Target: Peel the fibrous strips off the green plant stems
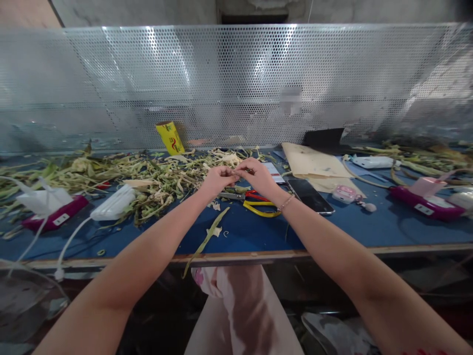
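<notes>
My left hand and my right hand meet at the fingertips above the blue table. Both are closed in a pinch, and whatever is between the fingers is too small to make out. Just beneath and beside my right hand lie scissors with red and yellow handles, their blades pointing left. A heap of green and dry plant scraps spreads to the left of and behind my left hand. One long green strip lies nearer, hanging over the table's front edge.
A black phone, brown paper and a pink case lie to the right. Purple power blocks sit at both sides, with white cables and a power bank at left. A yellow tube stands before the perforated metal screen.
</notes>
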Motion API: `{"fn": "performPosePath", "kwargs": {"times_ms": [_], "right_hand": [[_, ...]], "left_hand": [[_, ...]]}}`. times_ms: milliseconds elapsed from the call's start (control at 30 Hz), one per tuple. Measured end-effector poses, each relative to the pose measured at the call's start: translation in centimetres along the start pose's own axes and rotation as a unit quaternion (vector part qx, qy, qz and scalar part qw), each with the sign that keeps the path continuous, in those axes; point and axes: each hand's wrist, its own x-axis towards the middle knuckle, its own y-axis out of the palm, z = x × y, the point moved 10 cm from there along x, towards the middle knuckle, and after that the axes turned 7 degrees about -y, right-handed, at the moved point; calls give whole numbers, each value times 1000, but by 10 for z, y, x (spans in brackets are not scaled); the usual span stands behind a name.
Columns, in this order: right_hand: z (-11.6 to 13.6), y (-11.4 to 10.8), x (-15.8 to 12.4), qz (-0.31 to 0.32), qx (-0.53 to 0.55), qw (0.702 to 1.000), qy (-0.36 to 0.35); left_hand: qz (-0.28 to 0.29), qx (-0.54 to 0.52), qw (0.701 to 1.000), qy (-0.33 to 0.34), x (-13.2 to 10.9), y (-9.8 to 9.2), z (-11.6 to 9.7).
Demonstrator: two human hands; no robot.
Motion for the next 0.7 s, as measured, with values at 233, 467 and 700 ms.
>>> {"fn": "performPosePath", "kwargs": {"times_ms": [233, 467, 700], "right_hand": [[-13, 4, -3, -19, 91, 992, 88], [-21, 6, -2, -27, 155, 983, 92], [-22, 8, -3, -15, 150, 984, 98]], "left_hand": [[-7, 31, 999, 11, 1, -1, 0], [32, -70, 997, 13, -1, 7, -1], [22, -147, 989, -22, -1, 6, 5]]}}
